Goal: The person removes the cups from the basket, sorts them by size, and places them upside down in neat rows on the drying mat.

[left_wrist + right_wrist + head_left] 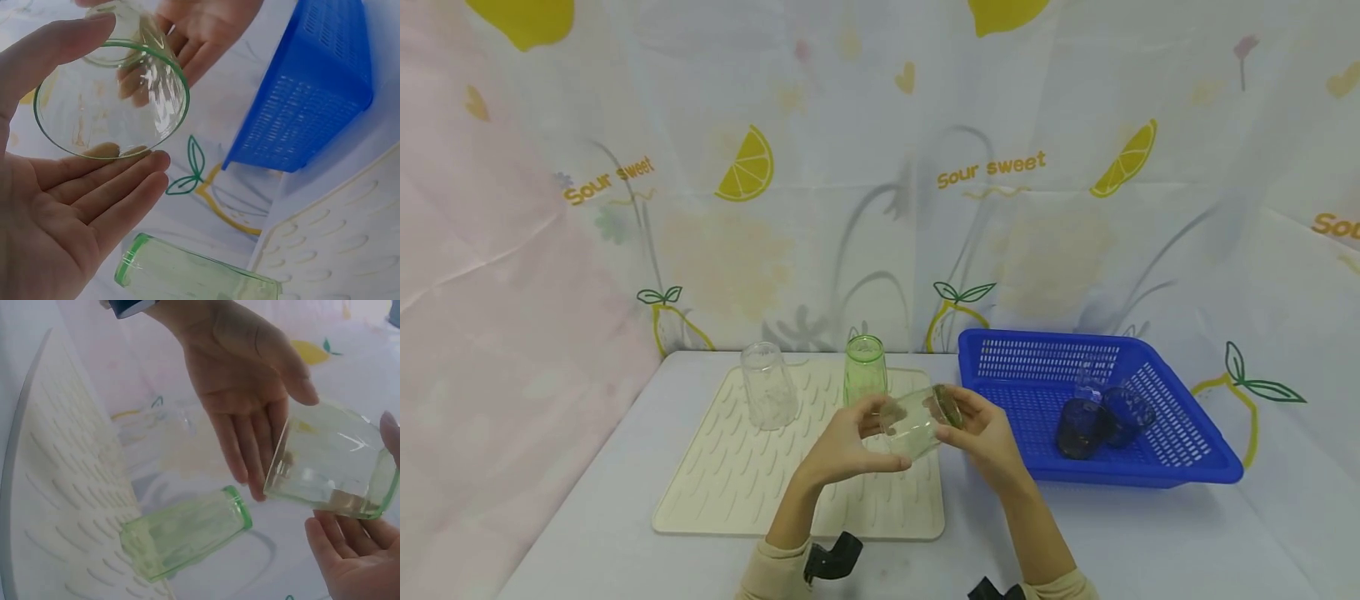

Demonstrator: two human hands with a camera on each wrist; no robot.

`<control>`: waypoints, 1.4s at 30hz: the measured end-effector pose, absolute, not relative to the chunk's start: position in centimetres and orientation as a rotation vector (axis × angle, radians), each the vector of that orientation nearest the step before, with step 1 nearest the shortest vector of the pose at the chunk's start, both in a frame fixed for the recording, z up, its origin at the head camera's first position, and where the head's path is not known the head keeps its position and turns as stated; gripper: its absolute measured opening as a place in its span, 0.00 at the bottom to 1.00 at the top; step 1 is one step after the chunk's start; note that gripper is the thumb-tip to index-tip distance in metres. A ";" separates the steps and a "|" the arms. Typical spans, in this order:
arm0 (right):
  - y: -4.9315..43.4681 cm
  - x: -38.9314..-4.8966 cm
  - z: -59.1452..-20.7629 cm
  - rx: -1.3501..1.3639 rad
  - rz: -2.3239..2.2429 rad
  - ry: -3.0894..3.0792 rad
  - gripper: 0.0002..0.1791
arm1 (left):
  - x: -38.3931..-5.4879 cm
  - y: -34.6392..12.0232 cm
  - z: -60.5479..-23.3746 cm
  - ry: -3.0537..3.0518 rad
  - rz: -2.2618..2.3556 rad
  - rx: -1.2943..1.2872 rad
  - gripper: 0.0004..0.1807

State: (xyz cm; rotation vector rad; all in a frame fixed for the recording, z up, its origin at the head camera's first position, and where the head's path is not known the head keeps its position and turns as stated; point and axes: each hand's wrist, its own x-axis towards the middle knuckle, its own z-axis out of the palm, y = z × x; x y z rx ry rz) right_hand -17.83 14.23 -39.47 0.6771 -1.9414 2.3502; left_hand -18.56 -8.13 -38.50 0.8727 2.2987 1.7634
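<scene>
A pale green-tinted drinking glass lies sideways in the air between both hands, over the mat's right side. My left hand holds its open rim end, with the thumb on one side and the fingers on the other. At the thick base, my right hand grips it between thumb and fingers. In the left wrist view the glass's green rim faces the left palm. Behind the hands, a taller green glass stands on the cream drying mat. A clear patterned glass stands farther left on it.
To the right sits a blue perforated basket holding two dark glasses and a fainter clear one behind them. A lemon-printed cloth hangs behind the white tabletop.
</scene>
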 end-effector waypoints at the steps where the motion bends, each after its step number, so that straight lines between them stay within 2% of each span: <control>1: 14.2 -17.8 -39.3 0.692 2.328 -1.958 0.33 | -18.6 -8.1 -38.6 2.304 1.743 0.880 0.37; 11: 13.5 -18.3 -38.0 0.927 2.006 -2.166 0.30 | -18.5 -7.2 -39.2 2.431 1.621 1.070 0.24; 17: 13.4 -18.6 -37.3 0.970 1.817 -2.219 0.27 | -18.8 -7.0 -39.4 2.418 1.637 1.065 0.25; 28: 12.7 -18.9 -37.1 0.872 1.789 -2.316 0.30 | -17.8 -10.6 -41.8 2.464 1.628 0.786 0.33; 42: 10.6 -20.7 -38.6 0.885 1.849 -2.364 0.31 | -13.7 -20.1 -44.9 3.036 1.426 0.197 0.32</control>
